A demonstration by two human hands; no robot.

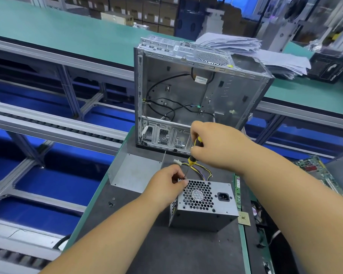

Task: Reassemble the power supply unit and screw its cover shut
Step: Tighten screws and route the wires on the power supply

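The grey power supply unit (206, 204) stands on the dark mat, its honeycomb fan grille and power socket facing me, yellow and black wires coming out behind it. My right hand (216, 147) grips the yellow-and-black handle of a screwdriver (192, 155), whose shaft slants down to the unit's top left corner. My left hand (166, 182) pinches the screwdriver's tip at that corner, thumb resting on the grille's edge. Any screw under the tip is hidden by my fingers.
An open, empty computer case (196, 91) stands upright just behind the unit. A bent sheet-metal panel (135, 171) lies to the left. Loose screws (111, 203) sit on the mat (127, 244). Circuit boards (238, 190) lie right of the unit; papers are stacked behind the case.
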